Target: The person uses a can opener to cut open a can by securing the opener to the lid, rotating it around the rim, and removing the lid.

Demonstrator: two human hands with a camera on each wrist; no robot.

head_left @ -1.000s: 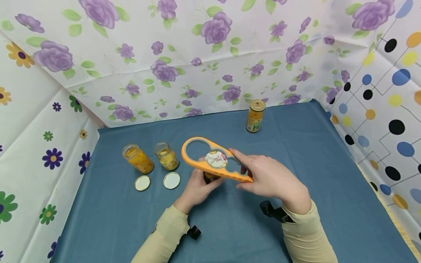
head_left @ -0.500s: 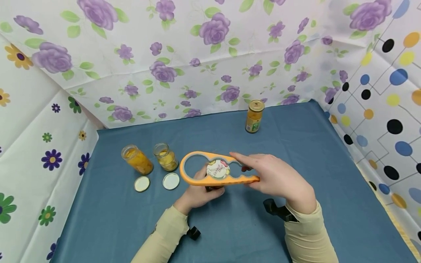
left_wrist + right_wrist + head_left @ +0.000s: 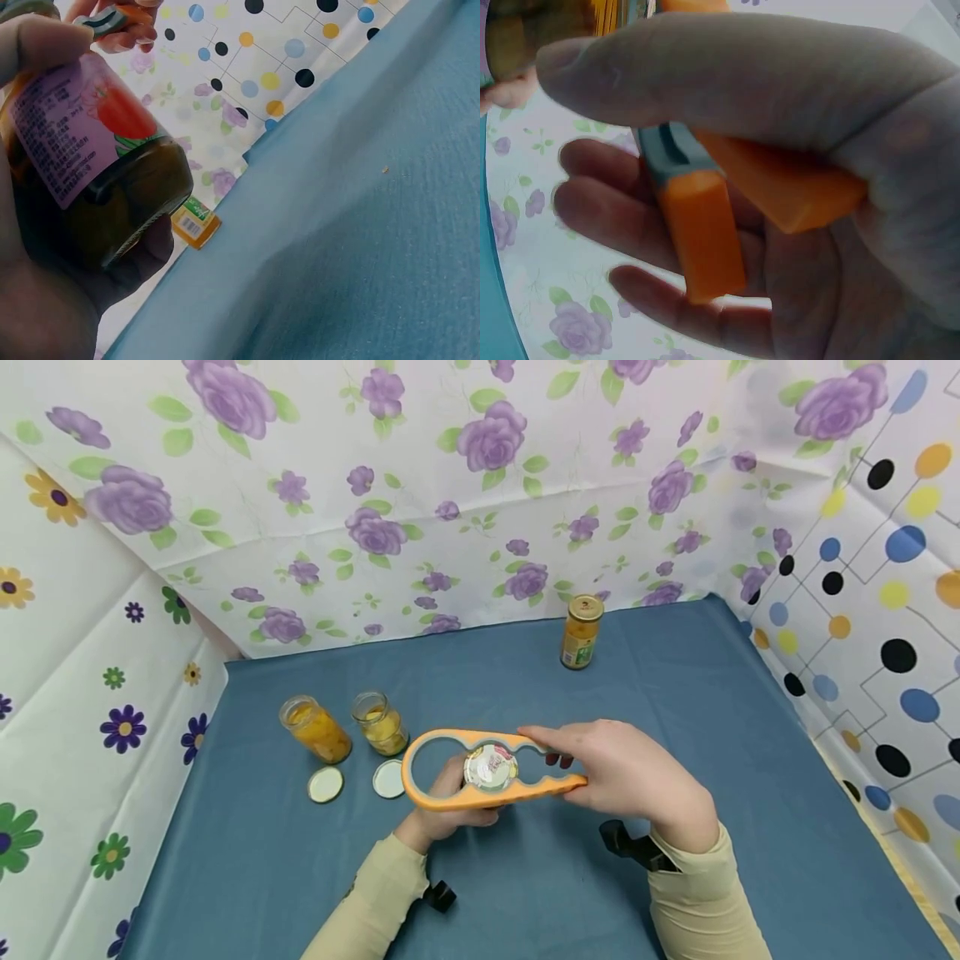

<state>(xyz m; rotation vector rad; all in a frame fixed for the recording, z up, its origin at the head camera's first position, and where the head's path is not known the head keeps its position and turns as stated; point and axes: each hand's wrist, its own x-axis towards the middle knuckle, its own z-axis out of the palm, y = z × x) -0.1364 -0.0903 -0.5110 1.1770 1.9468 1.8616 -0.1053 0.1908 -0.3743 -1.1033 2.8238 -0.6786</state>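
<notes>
My left hand (image 3: 435, 822) grips a glass jar (image 3: 97, 142) with a purple label and a tomato picture, lifted off the cloth. On the jar is a white lid (image 3: 491, 767) with a floral print, in the head view. An orange jar opener (image 3: 528, 791) with a grey scalloped inside lies around this lid, its middle notch at the lid's sides. The right hand (image 3: 630, 777) holds the opener's two free ends, thumb on one arm and fingers at the other. In the right wrist view the orange handle ends (image 3: 705, 232) stand apart inside the hand.
Left on the blue cloth (image 3: 262, 877) are two uncapped jars, a fuller orange-yellow one (image 3: 318, 733) and one with yellow pieces (image 3: 382, 729). Two loose lids lie before them, a left one (image 3: 325, 785) and a right one (image 3: 387, 779). A capped jar (image 3: 581, 633) stands at the back.
The opener has swung from a slant to nearly level and moved toward the person, with the jar and lid. Its wide loop now overlaps the right loose lid. Both hands keep their holds.
</notes>
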